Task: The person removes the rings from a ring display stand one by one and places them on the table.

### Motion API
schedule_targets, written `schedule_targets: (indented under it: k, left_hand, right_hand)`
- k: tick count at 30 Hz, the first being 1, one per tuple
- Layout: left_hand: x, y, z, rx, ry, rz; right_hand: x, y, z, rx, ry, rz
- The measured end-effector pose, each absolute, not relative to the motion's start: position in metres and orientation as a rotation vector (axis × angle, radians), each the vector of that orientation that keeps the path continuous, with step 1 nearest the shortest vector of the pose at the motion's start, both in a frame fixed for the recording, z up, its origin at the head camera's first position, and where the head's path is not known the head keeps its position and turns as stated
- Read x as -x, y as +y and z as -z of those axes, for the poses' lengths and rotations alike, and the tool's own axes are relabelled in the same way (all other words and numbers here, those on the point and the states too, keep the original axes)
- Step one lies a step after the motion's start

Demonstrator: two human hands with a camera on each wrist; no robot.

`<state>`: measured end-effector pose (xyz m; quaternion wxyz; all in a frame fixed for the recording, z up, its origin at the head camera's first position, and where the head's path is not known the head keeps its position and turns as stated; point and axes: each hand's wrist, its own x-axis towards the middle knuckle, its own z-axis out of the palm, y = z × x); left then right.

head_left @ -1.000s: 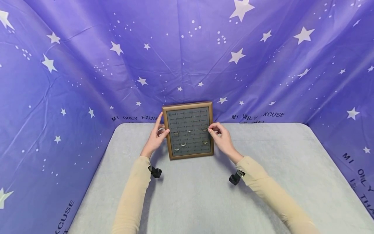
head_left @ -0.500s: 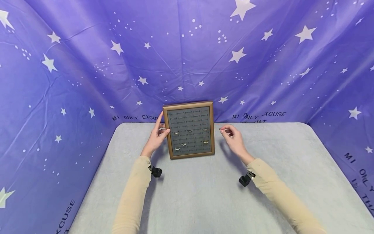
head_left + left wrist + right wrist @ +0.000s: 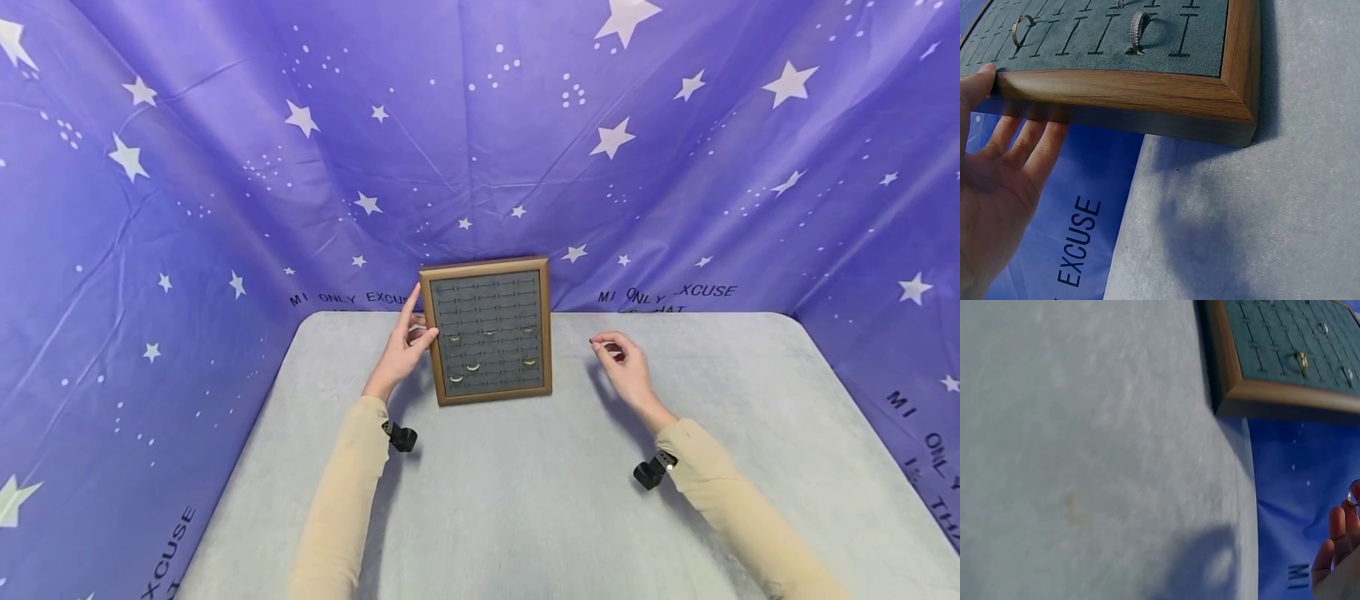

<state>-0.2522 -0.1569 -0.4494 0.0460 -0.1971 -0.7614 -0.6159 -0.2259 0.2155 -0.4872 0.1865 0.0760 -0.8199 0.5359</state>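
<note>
Left of the display frame (image 3: 495, 395), a beige sleeve (image 3: 345, 475) carries a small black wrist camera (image 3: 402, 437), and the left hand (image 3: 401, 354) steadies the frame's left edge. Its grip clasps that edge, thumb over the front rim and fingers along the side. The frame stands tilted back on the tabletop (image 3: 495, 500), towards its far edge, with a purple curtain (image 3: 525, 125) behind.

Inside the frame, slotted grey-green padding (image 3: 498, 304) shows six rings: two in the left column, a white-looking ring (image 3: 472, 367) low in the next, a ring (image 3: 489, 333) in the middle column, and two in the right column. Most slots look bare.

Right of the frame and clear of it, the right hand (image 3: 626, 367) pinches a loose ring (image 3: 1350, 497) in its grip, thumb against fingertip.

As a judgement, the work is partway along: six rings sit seated and one is off the padding; whether it is being added or removed, I cannot tell.
</note>
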Motion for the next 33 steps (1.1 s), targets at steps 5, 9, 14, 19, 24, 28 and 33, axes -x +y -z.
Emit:
schedule_targets:
  k: [5, 9, 14, 19, 24, 28, 33]
  left_hand:
    - [0.252, -0.158, 0.449, 0.589, -2.333, 1.888]
    - [0.251, -0.158, 0.450, 0.581, -2.332, 1.902]
    - [0.252, -0.157, 0.452, 0.568, -2.324, 1.943]
    - [0.252, -0.157, 0.453, 0.571, -2.316, 1.964]
    - [0.252, -0.157, 0.454, 0.576, -2.305, 1.974]
    - [0.252, -0.157, 0.453, 0.584, -2.309, 1.959]
    - [0.253, -0.157, 0.452, 0.600, -2.317, 1.916]
  right_hand:
    - [0.230, 0.233, 0.504, -0.134, -2.329, -1.502]
    - [0.231, 0.242, 0.508, -0.127, -2.306, -1.517]
    - [0.230, 0.252, 0.513, -0.101, -2.317, -1.502]
    - [0.228, 0.259, 0.518, -0.067, -2.342, -1.496]
    - [0.227, 0.264, 0.525, -0.047, -2.360, -1.479]
    - [0.225, 0.266, 0.530, -0.052, -2.378, -1.464]
    - [0.221, 0.268, 0.537, -0.043, -2.444, -1.400]
